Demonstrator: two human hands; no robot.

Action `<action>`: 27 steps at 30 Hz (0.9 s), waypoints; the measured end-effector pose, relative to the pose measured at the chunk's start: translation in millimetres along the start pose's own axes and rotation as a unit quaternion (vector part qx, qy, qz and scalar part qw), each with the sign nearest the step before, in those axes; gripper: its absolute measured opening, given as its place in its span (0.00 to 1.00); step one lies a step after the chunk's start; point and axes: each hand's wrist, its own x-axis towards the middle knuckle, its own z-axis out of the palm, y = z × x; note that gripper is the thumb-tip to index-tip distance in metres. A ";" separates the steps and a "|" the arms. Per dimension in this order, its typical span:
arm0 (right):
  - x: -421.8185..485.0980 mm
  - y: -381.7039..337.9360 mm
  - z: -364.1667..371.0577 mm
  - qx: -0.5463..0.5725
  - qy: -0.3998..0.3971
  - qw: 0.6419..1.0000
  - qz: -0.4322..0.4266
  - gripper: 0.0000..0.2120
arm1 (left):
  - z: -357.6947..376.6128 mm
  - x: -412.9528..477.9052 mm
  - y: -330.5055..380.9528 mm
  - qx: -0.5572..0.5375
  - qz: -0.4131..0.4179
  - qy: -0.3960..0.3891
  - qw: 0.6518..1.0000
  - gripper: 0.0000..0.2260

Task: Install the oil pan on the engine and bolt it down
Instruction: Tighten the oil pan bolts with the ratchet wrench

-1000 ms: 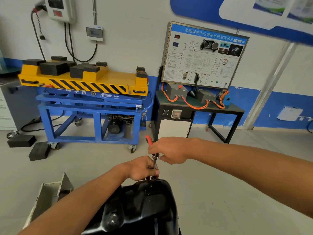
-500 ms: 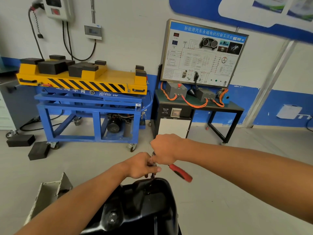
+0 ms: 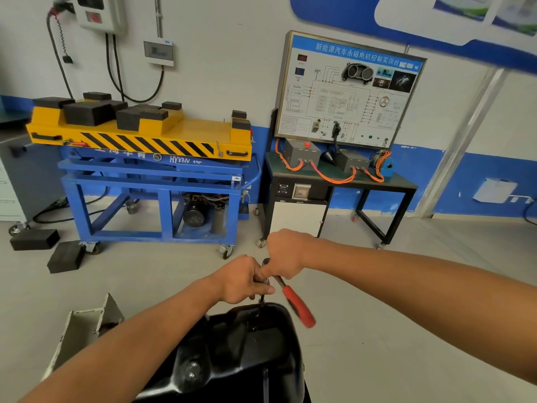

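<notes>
The oil pan [image 3: 247, 353], black and glossy, is seen at bottom centre, its near end cut off by the frame edge. What it sits on is hidden under it and behind both forearms. Above its far rim a ratchet [image 3: 299, 308] is held in both hands. The grip of the left hand [image 3: 241, 279] is clamped round the ratchet's shaft just under the head. The grip of the right hand [image 3: 286, 254] is clamped on the shank by the head. The red handle is left free, angled down to the right and blurred. The shaft's tip is seen meeting the pan's far rim; socket and bolt cannot be made out.

Left of the pan, a grey metal bracket [image 3: 81, 327] is seen on the floor, partly covered by the left forearm. Beyond the hands, a blue wheeled stand [image 3: 151, 181] is parked by the wall, topped by a yellow platform [image 3: 203, 132] loaded with black blocks. Two more black blocks [image 3: 35, 238] are laid on the floor at its left. At right, grey boxes, orange cables and an upright wiring board [image 3: 348, 91] are carried by a black table [image 3: 401, 181]. A wall box [image 3: 100, 13] with cables is cut off at top left, a grey cabinet [image 3: 8, 187] at the left edge.
</notes>
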 end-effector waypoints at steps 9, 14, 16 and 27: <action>-9.9 10.1 -0.3 -0.108 0.028 0.992 -0.067 0.09 | -0.5 -0.6 4.8 0.015 0.003 -0.004 1.000 0.11; -14.3 16.2 0.1 -0.103 0.041 0.985 -0.131 0.15 | 0.3 -1.3 6.3 0.032 0.019 -0.003 0.999 0.10; -16.2 16.5 -0.1 -0.094 0.025 0.985 -0.145 0.20 | 0.5 -1.2 6.1 0.042 0.023 -0.002 0.999 0.10; -12.1 10.8 0.7 -0.142 -0.007 0.979 -0.146 0.07 | 2.1 -1.1 3.7 0.071 0.007 -0.005 0.997 0.12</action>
